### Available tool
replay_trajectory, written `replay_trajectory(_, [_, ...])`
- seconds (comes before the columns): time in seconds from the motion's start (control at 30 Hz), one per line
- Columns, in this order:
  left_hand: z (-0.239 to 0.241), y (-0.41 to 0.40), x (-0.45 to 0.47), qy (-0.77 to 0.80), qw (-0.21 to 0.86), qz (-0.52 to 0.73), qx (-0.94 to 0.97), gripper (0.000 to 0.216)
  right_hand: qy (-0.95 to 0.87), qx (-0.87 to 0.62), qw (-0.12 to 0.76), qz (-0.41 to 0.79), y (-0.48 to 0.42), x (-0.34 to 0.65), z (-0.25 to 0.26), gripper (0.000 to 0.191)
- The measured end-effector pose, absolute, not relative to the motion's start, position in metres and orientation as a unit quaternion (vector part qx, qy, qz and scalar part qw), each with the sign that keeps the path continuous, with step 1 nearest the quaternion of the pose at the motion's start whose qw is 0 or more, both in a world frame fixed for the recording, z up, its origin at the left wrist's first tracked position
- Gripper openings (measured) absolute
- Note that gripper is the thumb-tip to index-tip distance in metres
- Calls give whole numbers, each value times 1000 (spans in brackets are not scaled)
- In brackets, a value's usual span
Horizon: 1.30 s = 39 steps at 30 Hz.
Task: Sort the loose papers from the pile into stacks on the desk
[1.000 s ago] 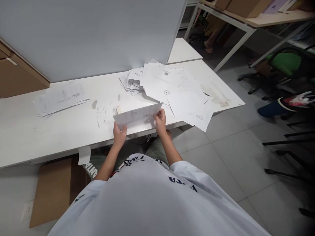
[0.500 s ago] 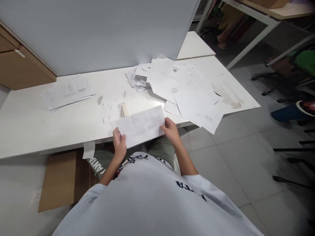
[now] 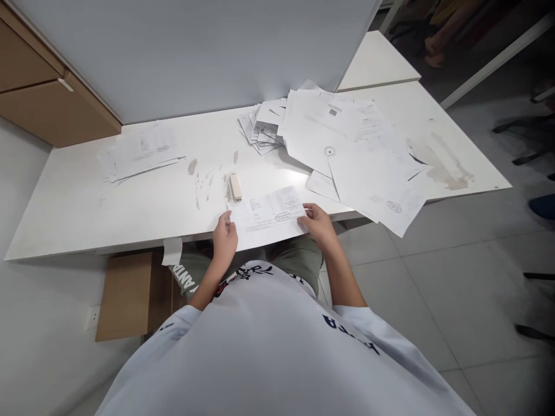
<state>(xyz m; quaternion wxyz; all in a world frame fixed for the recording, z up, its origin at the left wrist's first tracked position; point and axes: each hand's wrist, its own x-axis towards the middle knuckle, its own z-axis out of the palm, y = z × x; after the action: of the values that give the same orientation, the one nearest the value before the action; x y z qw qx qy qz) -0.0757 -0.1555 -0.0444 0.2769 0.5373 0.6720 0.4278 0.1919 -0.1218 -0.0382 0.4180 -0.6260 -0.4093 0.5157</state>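
Note:
Between my two hands is a white printed sheet of paper with an oval stamp, held at the front edge of the white table. My left hand pinches its left edge. My right hand grips the right edge, thumb on top. Just beyond the sheet lies a small cream stapler-like object; its exact kind is unclear. To the right spreads a loose heap of printed papers, some hanging over the table edge. Smaller folded papers are piled beside the heap.
A thin stack of papers lies at the left rear. A grey partition rises behind the table. Cardboard boxes stand at the back left and under the table. Chair legs and another person's foot show at the right.
The sheet has come down flatter toward the table, its print now sharper and the small cream object more exposed. Both hands keep hold of it. The camera view has shifted slightly.

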Motion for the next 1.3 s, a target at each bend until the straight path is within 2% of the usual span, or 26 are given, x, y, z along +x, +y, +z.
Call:
replay_trajectory(0.17, [-29, -138, -81, 677, 152, 373, 616, 30, -386, -632, 431, 516, -105, 185, -40, 45])
replay_trajectory(0.3, [-9, -86, -80, 613, 93, 384, 684, 31, -380, -632, 432, 519, -104, 186, -40, 44])
replay_trajectory(0.5, [-20, 7, -65, 517, 167, 323, 775, 29, -385, -655, 419, 496, -109, 194, -42, 46])
replay_trajectory(0.7, [-38, 14, -65, 490, 180, 299, 799, 36, -371, -647, 424, 513, -109, 198, -41, 49])
replay_trajectory(0.9, [-41, -2, -61, 506, 149, 351, 773, 36, -352, -627, 442, 536, -105, 200, -42, 47])
replay_trajectory(1.13, [-29, 3, -63, 514, 210, 398, 731, 30, -387, -588, 469, 533, -105, 197, -48, 43])
replay_trajectory(1.3, [-9, -10, -75, 487, 123, 542, 674, 24, -402, -606, 523, 445, -113, 209, -36, 41])
